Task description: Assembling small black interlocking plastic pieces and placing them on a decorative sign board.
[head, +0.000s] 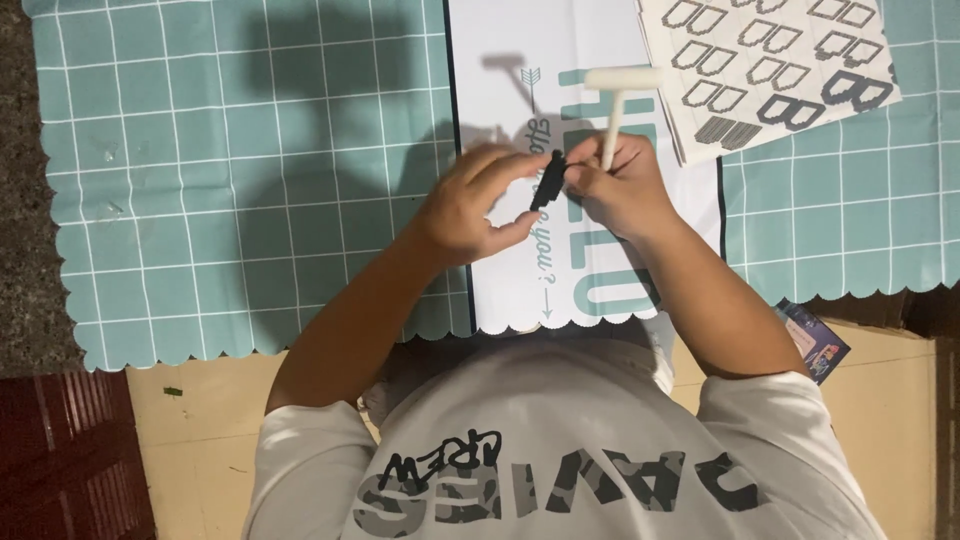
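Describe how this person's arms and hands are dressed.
Both arms are bare from the short sleeves down. The left hand and right hand wear no gloves, and no rings, watch or bracelets show. The sleeves belong to a white T-shirt with dark camouflage-patterned lettering.

At the top centre of the frame you see a white rectangular sign sheet [500, 150] with a scalloped lower edge, a dark border and teal lettering, lying on the teal grid mat. In the upper right, a white sheet [770, 70] of grey and black cut-out shapes overlaps it. At the right edge, below the mat, a small dark printed package [815, 340] peeks out.
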